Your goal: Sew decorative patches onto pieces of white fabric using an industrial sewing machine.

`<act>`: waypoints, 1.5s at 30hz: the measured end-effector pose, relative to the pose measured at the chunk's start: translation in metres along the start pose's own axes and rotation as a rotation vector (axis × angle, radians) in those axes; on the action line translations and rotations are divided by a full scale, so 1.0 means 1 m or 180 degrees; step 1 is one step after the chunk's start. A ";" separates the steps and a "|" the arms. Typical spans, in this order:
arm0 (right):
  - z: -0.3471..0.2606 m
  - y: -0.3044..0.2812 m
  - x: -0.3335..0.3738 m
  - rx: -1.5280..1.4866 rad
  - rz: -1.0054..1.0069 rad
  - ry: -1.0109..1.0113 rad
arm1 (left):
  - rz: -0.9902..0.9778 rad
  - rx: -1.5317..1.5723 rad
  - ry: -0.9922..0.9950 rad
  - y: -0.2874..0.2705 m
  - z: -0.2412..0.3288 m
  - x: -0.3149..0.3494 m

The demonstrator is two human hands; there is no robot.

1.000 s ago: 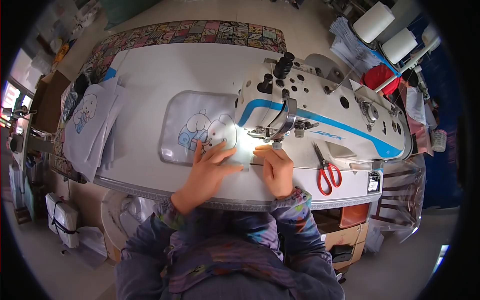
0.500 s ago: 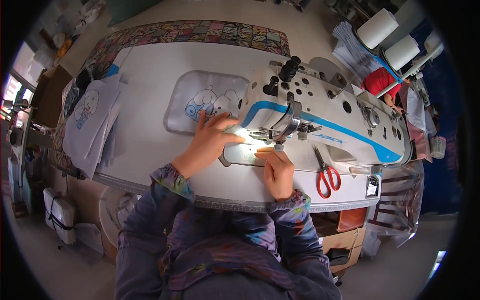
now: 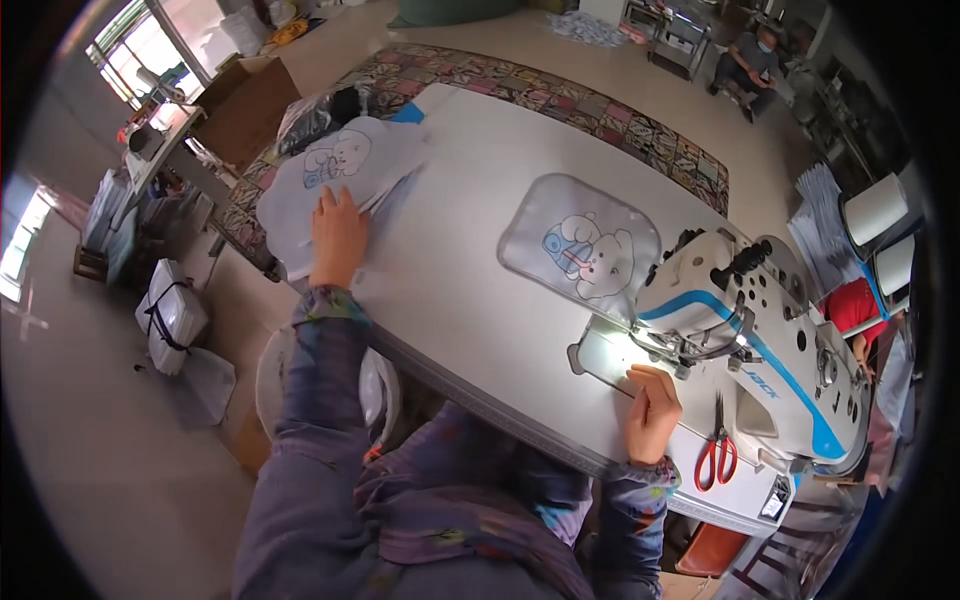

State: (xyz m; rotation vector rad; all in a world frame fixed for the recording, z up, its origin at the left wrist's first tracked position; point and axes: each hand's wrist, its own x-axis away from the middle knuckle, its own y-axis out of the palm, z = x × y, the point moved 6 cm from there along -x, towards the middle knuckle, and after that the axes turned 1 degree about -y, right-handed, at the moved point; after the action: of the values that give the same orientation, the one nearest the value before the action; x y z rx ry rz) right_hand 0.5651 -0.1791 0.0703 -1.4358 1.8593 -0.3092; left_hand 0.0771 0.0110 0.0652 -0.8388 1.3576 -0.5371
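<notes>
My left hand [image 3: 340,238] lies with outstretched fingers on a stack of pale cloth pieces [image 3: 290,205] at the table's left end. The top piece carries a printed cartoon bear. My right hand [image 3: 653,413] rests beside the lit needle plate [image 3: 612,352] of a white and blue sewing machine [image 3: 770,345], its fingers curled together. Whatever is inside those fingers, if anything, is hidden. Behind the needle area, a rounded grey-edged cloth panel [image 3: 530,225] with a bear print lies flat, its right edge close to the machine head.
Red-handled scissors [image 3: 716,462] lie right of my right hand. White thread cones [image 3: 875,215] stand at the far right. A patchwork cloth [image 3: 560,95] runs along the table's far side. Someone in a mask sits in the background [image 3: 750,75]; a red sleeve [image 3: 850,305] shows behind the machine.
My left hand has left the needle area and reached left onto the cloth stack. The right hand has drawn slightly back from the needle. The view has swung left.
</notes>
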 end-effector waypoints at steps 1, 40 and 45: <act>0.002 0.000 0.001 0.0045 0.0001 -0.0017 | -0.1043 0.0371 0.0042 0.008 -0.003 -0.005; -0.008 0.041 0.017 -0.0537 -0.0205 0.1306 | -0.1514 0.2956 0.2478 -0.114 0.302 0.170; -0.002 0.041 0.018 -0.0631 -0.0244 0.1356 | -0.1483 0.2691 0.2485 -0.114 0.307 0.169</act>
State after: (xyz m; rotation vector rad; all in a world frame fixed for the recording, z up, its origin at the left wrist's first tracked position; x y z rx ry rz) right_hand 0.5320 -0.1821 0.0397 -1.6769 2.2270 -0.5129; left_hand 0.4200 -0.1240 0.0490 -0.2078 1.3991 -1.7896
